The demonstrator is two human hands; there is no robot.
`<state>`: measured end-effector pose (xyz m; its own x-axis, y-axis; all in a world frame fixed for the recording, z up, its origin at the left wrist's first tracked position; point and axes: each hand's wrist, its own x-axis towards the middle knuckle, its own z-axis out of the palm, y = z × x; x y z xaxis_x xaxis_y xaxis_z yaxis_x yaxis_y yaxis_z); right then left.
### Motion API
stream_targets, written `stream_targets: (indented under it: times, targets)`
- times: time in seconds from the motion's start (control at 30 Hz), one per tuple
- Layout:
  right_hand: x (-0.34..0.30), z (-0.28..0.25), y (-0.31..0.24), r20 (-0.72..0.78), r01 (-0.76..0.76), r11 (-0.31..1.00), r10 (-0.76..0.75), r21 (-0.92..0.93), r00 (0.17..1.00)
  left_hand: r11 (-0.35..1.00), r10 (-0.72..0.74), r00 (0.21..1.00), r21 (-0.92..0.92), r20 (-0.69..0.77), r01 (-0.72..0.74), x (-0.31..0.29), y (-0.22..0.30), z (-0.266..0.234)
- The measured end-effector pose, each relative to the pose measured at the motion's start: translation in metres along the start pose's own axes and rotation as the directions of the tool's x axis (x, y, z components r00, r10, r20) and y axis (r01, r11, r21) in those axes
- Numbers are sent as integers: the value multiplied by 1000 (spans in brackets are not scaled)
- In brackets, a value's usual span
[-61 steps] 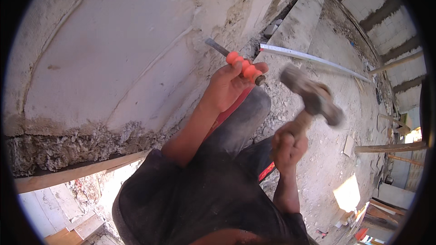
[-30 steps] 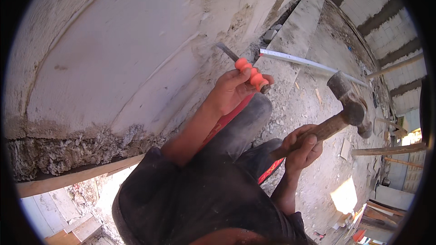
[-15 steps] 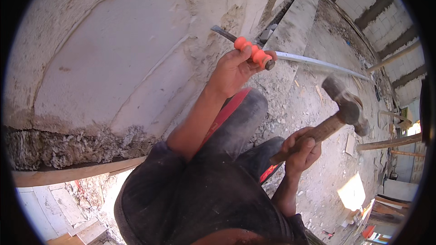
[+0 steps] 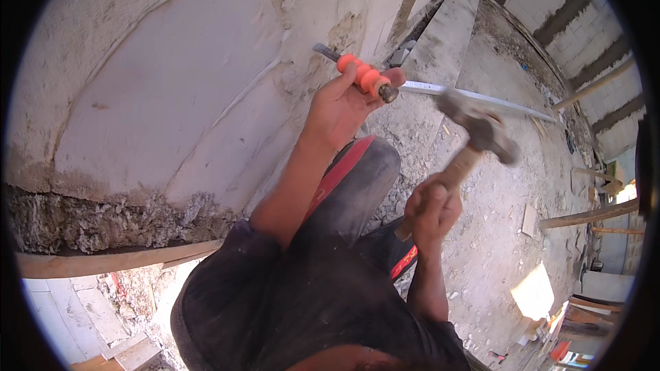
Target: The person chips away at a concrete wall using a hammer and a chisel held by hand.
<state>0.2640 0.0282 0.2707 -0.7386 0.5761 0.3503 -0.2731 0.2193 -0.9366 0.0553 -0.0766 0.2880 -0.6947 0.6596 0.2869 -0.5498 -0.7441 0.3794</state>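
My left hand [image 4: 342, 104] is closed around the ribbed orange grip of a cold chisel [image 4: 365, 77]. The chisel's flat steel tip points up and left toward the plastered wall [image 4: 179, 89]; whether it touches the plaster I cannot tell. Its round striking end sticks out on the right. In my right hand [image 4: 433, 213] is a hammer [image 4: 459, 167], gripped around its wooden handle. The steel head, slightly blurred, hangs in the air to the right of the chisel's struck end, with a gap between them.
Rubble and dust cover the floor [image 4: 481, 254] on the right. A long pale metal straightedge [image 4: 481, 97] lies across it beyond the chisel. Rough broken masonry [image 4: 117, 223] runs along the wall's lower left edge, above a wooden board [image 4: 117, 262]. Wooden poles [image 4: 591, 216] stand at right.
The hammer has swung left and closer to the chisel, with my right hand moving up and left. My left hand and the chisel have shifted slightly left.
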Motion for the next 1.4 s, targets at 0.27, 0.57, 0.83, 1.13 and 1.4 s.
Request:
stream_targets:
  times: [0.27,0.57,0.83,1.13,1.4]
  targets:
    - [16,13,3,-81,460,888,-459,-1,885,999,-39,999,-10,2,39,0,6,17]
    - [15,16,-45,-151,553,781,-534,288,832,995,-11,998,-103,56,17,-2,19,14]
    - [10,8,-9,110,203,944,-180,-259,978,995,-9,1000,-98,8,10,0,12,12]
    - [29,26,4,160,175,844,-107,-507,981,989,-26,999,-147,34,31,3,16,11]
    - [10,39,-42,-278,621,739,-559,261,781,988,-43,995,-145,96,56,-1,17,11]
